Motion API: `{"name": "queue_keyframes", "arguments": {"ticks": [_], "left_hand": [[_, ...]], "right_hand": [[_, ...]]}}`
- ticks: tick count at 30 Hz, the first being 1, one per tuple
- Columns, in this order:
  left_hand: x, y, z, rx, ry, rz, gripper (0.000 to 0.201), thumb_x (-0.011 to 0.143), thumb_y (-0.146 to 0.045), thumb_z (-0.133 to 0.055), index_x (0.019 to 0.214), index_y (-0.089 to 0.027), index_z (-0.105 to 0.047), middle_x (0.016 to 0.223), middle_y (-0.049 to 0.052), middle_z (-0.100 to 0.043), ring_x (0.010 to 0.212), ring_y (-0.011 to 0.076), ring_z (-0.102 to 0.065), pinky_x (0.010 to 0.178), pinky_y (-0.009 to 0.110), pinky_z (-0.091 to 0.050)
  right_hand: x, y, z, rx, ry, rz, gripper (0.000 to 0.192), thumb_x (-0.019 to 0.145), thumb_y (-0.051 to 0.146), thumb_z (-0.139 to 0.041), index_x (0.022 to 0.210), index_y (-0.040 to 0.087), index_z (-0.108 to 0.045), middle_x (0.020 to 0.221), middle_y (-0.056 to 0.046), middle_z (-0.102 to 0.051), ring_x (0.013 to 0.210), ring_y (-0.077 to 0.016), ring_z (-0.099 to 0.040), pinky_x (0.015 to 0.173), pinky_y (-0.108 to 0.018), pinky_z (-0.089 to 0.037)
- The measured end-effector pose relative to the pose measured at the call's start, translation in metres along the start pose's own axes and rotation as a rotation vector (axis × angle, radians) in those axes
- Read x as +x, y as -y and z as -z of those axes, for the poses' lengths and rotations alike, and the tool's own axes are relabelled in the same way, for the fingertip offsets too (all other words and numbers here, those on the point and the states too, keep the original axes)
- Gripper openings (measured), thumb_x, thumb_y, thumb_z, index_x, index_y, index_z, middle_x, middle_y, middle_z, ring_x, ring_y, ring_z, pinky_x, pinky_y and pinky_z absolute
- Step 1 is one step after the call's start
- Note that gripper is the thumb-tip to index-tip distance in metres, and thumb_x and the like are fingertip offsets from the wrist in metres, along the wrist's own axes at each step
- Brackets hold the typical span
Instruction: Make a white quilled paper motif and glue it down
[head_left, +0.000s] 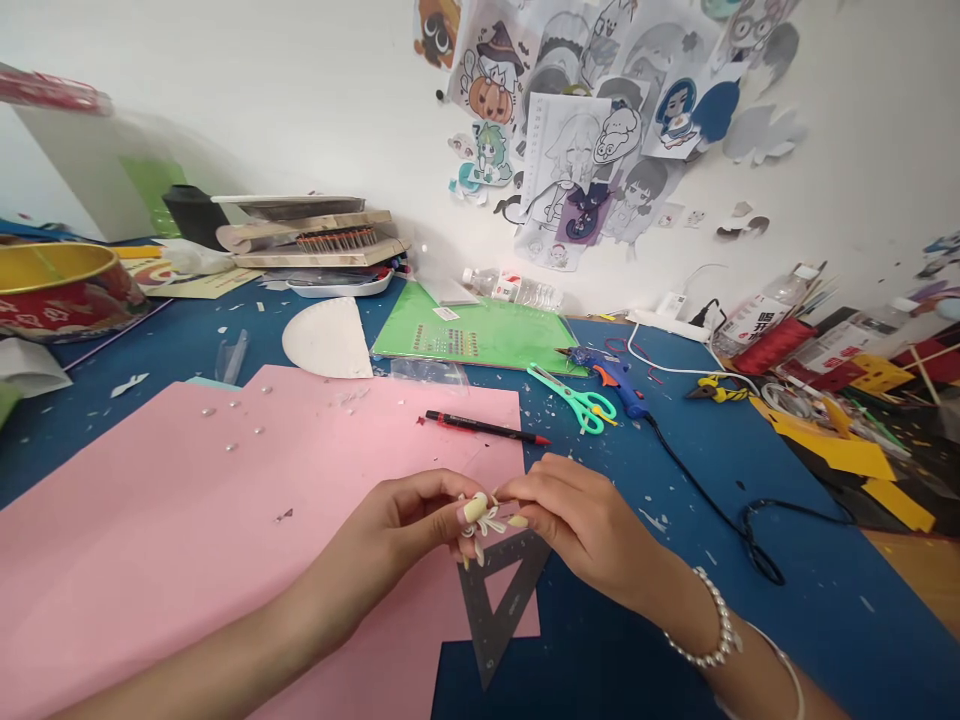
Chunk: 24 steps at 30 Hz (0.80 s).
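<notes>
Over the edge of the pink paper [187, 540], my left hand [420, 520] pinches a small white looped piece [491, 522], like a little cord bow or flower. My right hand [585, 515] is close against it on the other side, thumb and forefinger nearly together at its edge. Whether a thin thread or other small thing sits in the right fingertips is too small to make out. Below both hands lies a dark grey set square [491, 625], partly on the pink paper. A black and red pen [487, 428] rests just beyond the hands.
Green-handled scissors [581, 402] and a blue glue gun [611, 375] with a black cable lie at the right. Several pearl beads [232, 446] dot the pink paper. Behind are a green board [510, 335], a plastic bottle [517, 288] and a red tin [67, 300].
</notes>
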<state>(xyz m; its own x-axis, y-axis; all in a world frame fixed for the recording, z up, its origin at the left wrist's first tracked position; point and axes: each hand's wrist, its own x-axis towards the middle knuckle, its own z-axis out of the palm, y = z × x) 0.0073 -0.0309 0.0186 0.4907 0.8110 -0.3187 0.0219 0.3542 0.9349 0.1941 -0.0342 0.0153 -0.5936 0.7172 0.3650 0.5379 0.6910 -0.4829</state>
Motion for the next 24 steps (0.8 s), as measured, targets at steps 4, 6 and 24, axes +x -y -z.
{"name": "queue_keyframes", "arguments": {"ticks": [4,6,24], "left_hand": [[0.0001,0.0001,-0.0005,-0.014,0.027,0.0,0.011,0.075,-0.025,-0.056,0.069,-0.018,-0.061,0.056,-0.005,-0.057,0.057,0.0097,-0.049,0.06,0.019,-0.038],[0.0004,0.0005,-0.0004,-0.017,0.046,0.0,0.011,0.075,-0.025,-0.055,0.07,-0.017,-0.061,0.057,-0.005,-0.057,0.057,0.0095,-0.049,0.06,0.019,-0.038],[-0.0009,0.0014,0.0017,-0.089,0.083,0.048,0.011,0.075,-0.023,-0.056,0.068,-0.016,-0.06,0.054,-0.006,-0.057,0.054,0.0089,-0.049,0.059,0.02,-0.037]], "right_hand": [[-0.0008,0.0004,-0.0018,0.025,-0.01,-0.006,0.022,0.087,0.025,-0.035,0.086,0.015,-0.054,0.068,-0.002,-0.054,0.064,-0.0114,-0.047,0.059,-0.022,-0.036],[-0.001,0.0,-0.0022,0.023,-0.017,0.008,0.022,0.087,0.026,-0.035,0.083,0.015,-0.053,0.066,-0.002,-0.053,0.062,-0.0112,-0.046,0.058,-0.022,-0.036],[-0.0015,0.0,-0.003,-0.01,-0.037,0.067,0.027,0.087,0.029,-0.034,0.076,0.015,-0.054,0.062,-0.002,-0.053,0.058,-0.0112,-0.043,0.054,-0.023,-0.034]]}}
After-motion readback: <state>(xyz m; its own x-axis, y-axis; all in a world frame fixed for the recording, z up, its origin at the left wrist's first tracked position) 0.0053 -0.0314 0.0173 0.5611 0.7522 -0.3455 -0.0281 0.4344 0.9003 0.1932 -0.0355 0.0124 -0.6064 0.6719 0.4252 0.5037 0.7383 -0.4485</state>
